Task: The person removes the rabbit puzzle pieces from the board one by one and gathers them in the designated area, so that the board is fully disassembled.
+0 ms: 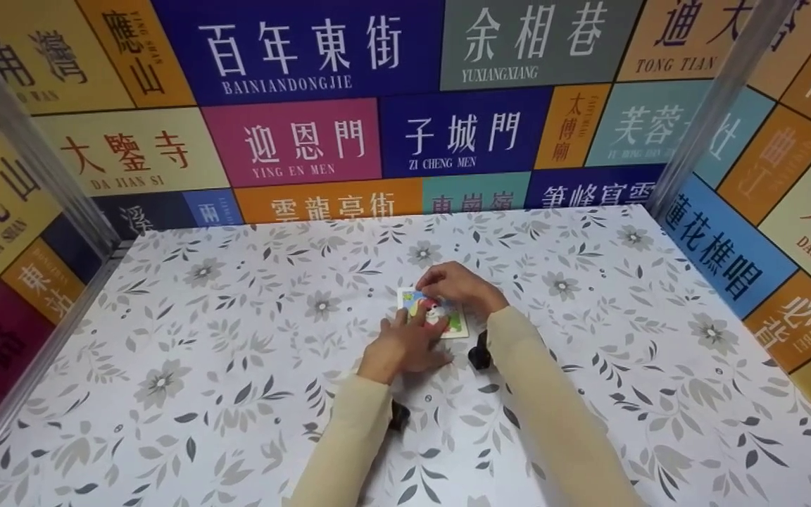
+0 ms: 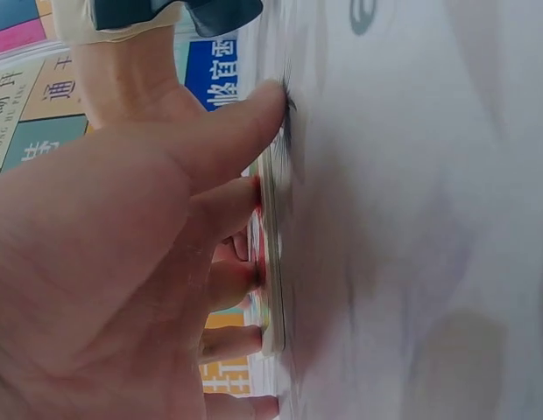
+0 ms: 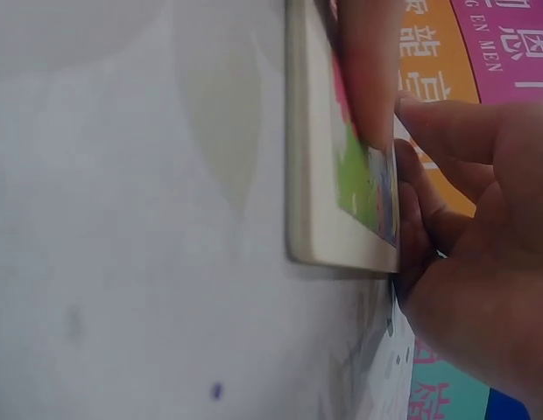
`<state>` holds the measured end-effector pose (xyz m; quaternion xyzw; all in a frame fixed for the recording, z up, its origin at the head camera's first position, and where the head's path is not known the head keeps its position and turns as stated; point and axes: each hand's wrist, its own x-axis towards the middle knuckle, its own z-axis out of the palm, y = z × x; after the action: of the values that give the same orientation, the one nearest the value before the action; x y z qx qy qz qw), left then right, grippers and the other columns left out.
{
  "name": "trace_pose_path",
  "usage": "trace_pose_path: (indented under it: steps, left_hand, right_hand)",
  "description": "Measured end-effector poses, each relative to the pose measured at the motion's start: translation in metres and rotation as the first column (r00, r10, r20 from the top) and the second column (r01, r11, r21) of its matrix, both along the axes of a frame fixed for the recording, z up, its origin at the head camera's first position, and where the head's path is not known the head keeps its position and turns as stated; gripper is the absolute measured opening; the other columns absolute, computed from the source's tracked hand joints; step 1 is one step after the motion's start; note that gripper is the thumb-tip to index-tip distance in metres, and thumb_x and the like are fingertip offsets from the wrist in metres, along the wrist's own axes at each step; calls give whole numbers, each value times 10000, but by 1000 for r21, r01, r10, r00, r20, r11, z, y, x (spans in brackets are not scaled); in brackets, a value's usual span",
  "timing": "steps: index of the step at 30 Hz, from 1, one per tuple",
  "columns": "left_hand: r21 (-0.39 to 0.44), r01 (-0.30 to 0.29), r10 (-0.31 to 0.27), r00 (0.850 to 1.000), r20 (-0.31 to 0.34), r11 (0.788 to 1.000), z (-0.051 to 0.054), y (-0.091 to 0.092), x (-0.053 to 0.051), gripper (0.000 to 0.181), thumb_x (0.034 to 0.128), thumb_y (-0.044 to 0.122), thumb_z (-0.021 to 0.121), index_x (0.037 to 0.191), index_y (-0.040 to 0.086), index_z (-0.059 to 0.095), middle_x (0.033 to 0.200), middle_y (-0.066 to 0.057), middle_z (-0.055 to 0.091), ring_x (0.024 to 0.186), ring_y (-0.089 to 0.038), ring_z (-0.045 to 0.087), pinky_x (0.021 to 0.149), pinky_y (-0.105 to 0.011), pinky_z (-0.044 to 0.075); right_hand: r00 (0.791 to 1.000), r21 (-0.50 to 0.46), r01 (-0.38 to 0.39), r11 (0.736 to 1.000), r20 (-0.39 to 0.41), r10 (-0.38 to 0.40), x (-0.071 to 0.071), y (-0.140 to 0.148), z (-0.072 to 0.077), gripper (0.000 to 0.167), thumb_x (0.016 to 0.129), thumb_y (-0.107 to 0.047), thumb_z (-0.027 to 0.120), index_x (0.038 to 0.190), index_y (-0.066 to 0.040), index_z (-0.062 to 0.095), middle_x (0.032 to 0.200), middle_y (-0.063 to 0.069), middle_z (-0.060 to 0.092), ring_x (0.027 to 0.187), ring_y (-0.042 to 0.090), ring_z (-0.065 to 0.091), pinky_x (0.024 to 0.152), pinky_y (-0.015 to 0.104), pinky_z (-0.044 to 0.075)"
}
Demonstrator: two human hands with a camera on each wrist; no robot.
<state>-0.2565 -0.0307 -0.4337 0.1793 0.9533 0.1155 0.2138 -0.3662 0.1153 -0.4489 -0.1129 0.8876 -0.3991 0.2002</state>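
Observation:
A small square picture board (image 1: 463, 332) with a white border and a red-and-white cartoon animal lies flat on the patterned table. Spread fingers of my left hand (image 1: 409, 345) press down on its face; the left wrist view shows those fingertips on the board (image 2: 273, 306) and the thumb touching the tabletop. At the board's far edge my right hand (image 1: 458, 283) has its fingers bent, thumb and forefinger close together. In the right wrist view this hand (image 3: 490, 201) is behind the board's (image 3: 320, 236) edge; whether it pinches anything is hidden.
The white tabletop (image 1: 250, 366) with grey leaves and flowers spreads around the board. Panels with Chinese lettering (image 1: 293, 141) stand along the back and both sides. A dark wrist-worn device (image 1: 479, 352) is under the right wrist, another (image 1: 398, 415) beside the left.

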Motion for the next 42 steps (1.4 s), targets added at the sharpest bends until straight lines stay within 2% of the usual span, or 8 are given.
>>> trace_pose_path:
  steps: [7, 15, 21, 25, 30, 37, 42]
  left_hand:
    - [4, -6, 6, 1000, 4, 1000, 1, -1, 0, 659, 1000, 530, 505, 1587, 333, 279, 1707, -84, 62, 1561, -415, 75, 1230, -648, 118]
    - [-7, -5, 5, 1000, -7, 1000, 0, 0, 0, 657, 999, 538, 502, 1586, 341, 280, 1708, -79, 71, 1563, -400, 89, 1229, -645, 130]
    - [-19, -8, 8, 1000, 0, 1000, -2, 0, -1, 670, 995, 558, 494, 1589, 355, 259, 1708, -80, 53, 1566, -394, 76, 1232, -638, 126]
    - [-22, -6, 7, 1000, 11, 1000, -1, 1, -2, 673, 996, 558, 491, 1591, 359, 248, 1707, -86, 47, 1566, -400, 64, 1233, -639, 116]
    - [7, -13, 12, 1000, 21, 1000, -1, 1, -1, 669, 993, 538, 512, 1587, 351, 267, 1705, -90, 60, 1566, -397, 61, 1239, -631, 101]
    - [22, -16, 16, 1000, 17, 1000, 0, -1, 0, 665, 996, 533, 512, 1587, 343, 273, 1704, -84, 70, 1569, -389, 56, 1242, -628, 93]
    - [8, -5, 5, 1000, 0, 1000, 0, -1, 0, 666, 997, 533, 510, 1588, 341, 271, 1702, -100, 77, 1564, -403, 74, 1233, -640, 115]
  right_hand:
    - [999, -11, 33, 999, 22, -32, -1, 0, 0, 229, 968, -125, 586, 1127, -136, 750, 1241, 67, 679, 1153, 237, 562, 1123, 462, 402]
    - [1000, -37, -25, 999, 1, 25, -2, 1, -1, 228, 947, -81, 570, 1103, -77, 737, 1202, 105, 677, 1063, 212, 558, 1056, 408, 426]
    - [997, -42, -65, 997, -33, 64, -1, 2, -2, 260, 976, -124, 577, 1180, -112, 739, 1246, 102, 699, 1080, 212, 604, 1044, 414, 453]
    - [994, -43, -89, 995, -63, 86, -1, 2, -3, 254, 990, -150, 587, 1180, -119, 752, 1227, 106, 717, 1021, 211, 638, 1025, 414, 480]
    - [993, -16, -81, 997, -84, 79, -1, -1, -3, 219, 979, -184, 637, 1143, -125, 770, 1183, 80, 735, 967, 150, 646, 1013, 395, 499]
    - [992, -8, -94, 996, -86, 93, -2, -6, -1, 218, 979, -162, 641, 1146, -69, 747, 1084, 111, 750, 823, 105, 627, 901, 314, 512]
    - [992, -14, -96, 995, -81, 94, -2, -8, 0, 236, 992, -169, 619, 1162, -47, 729, 1117, 131, 734, 869, 117, 611, 921, 318, 499]
